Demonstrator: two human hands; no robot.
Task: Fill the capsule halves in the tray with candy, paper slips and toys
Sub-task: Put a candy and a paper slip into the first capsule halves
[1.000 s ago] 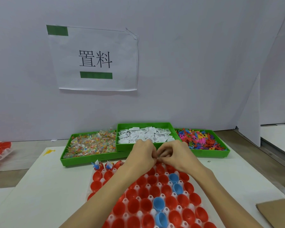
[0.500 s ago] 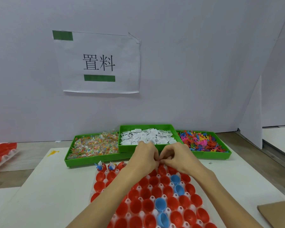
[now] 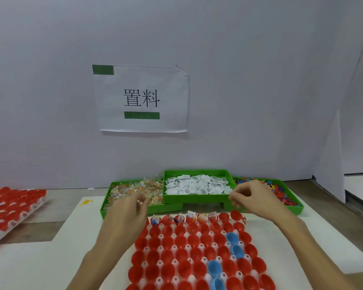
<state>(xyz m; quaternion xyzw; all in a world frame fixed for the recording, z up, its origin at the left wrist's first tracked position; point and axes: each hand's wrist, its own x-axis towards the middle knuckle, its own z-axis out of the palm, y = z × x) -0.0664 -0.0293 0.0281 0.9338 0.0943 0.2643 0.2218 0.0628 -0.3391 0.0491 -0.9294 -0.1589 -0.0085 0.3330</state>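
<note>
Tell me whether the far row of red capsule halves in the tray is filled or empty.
Mostly filled: wrappers and paper poke out of the far-row red capsule halves, except the two rightmost. The rows nearer the camera are empty.

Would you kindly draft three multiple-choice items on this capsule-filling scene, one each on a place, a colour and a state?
1. Which green bin sits between the other two?
A. candy bin
B. paper slip bin
C. toy bin

2. What colour are most capsule halves in the near tray?
A. red
B. blue
C. green

3. Which capsule halves already hold items?
A. the nearest row
B. the blue ones
C. several in the far row

Key: 1 B, the paper slip bin stands between the candy bin and the toy bin. 2 A, the tray holds mostly red capsule halves, few blue. 3 C, only far row halves show contents.
</note>
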